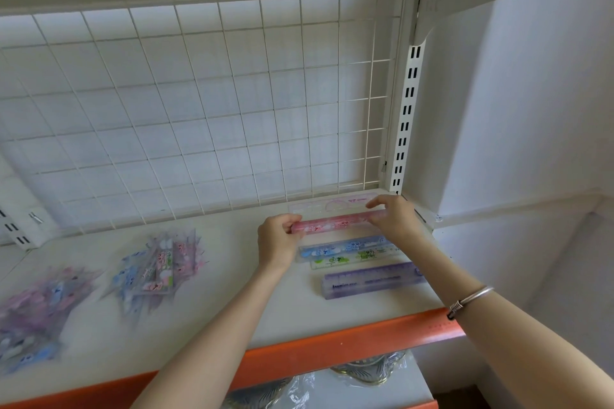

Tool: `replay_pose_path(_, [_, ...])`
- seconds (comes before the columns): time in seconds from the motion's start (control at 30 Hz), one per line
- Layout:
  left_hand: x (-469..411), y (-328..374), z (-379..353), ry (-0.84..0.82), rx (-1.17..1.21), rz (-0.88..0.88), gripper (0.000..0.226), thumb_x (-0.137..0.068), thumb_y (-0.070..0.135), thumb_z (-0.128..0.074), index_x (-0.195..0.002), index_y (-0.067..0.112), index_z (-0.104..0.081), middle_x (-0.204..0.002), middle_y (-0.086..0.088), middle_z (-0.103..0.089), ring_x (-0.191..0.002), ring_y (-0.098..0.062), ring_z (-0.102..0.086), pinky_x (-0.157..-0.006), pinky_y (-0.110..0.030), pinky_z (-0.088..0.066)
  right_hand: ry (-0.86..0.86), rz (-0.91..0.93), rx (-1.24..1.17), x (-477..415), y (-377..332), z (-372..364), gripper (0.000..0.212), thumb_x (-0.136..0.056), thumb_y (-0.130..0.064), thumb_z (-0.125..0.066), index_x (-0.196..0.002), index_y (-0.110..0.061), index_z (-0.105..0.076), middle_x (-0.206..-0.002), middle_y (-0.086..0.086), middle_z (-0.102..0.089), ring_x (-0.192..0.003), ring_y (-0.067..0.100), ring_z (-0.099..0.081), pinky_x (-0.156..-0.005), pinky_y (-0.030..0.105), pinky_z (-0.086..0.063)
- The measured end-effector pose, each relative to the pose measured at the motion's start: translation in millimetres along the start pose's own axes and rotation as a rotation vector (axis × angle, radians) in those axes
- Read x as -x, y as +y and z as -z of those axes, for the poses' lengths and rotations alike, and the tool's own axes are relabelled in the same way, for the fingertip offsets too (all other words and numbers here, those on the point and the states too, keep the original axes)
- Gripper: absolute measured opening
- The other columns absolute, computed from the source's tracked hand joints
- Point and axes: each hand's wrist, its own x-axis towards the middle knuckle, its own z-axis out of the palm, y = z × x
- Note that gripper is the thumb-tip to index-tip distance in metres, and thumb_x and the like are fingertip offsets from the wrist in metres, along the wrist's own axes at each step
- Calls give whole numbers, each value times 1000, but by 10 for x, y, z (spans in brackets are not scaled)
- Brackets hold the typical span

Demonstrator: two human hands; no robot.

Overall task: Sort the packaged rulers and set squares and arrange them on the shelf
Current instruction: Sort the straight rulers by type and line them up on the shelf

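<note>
On the shelf (232, 325), by the foot of the slotted upright (407, 109), the pink ruler pack (332, 222) runs lengthwise leftward from that upright, between a clear pack (332, 204) behind and a blue ruler pack (345, 247) in front. The right hand (393, 214) pinches the end nearest the upright, and the left hand (277, 239) the farther end.

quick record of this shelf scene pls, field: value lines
held item: pink ruler pack, lying lengthwise along the shelf
left hand: grips its left end
right hand: grips its right end
behind it: pale clear pack by the wire grid
in front: blue pack, green pack, purple pack
unsorted: mixed pile, second pile further left
</note>
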Motion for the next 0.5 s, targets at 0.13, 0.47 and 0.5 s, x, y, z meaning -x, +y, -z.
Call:
replay_pose_path(0.13, [58, -7, -72, 46, -54, -20, 30, -86, -1, -63, -116, 1, -67, -113, -13, -69, -104, -24, -66, -94, -27, -48, 27, 37, 31, 53, -10, -48, 24, -89, -5, -58, -111, -12, -67, -114, 5, -63, -59, 12, -51, -39, 7, -35])
replay_pose_path(0.47, [112, -43, -132, 96, -103, -49, 31, -90, -3, -54, -118, 4, -66, -114, -15, -68, -107, -28, -64, -98, -38, -48, 64, -8, -23, 47, 86, -2, 30, -86, -2, -58, -115, -12, -64, -107, 5, -58, -76, 15, -54, -51, 14, -37])
replay_pose_path(0.5, [119, -46, -133, 97, -101, -52, 31, -90, -2, -54, -118, 4, -66, -114, -15, -69, -106, -28, -64, -98, -38, -48, 77, -21, -39, 52, 98, -5, 29, -86, -4, -59, -113, -11, -64, -103, 6, -59, -79, 15, -53, -55, 19, -38])
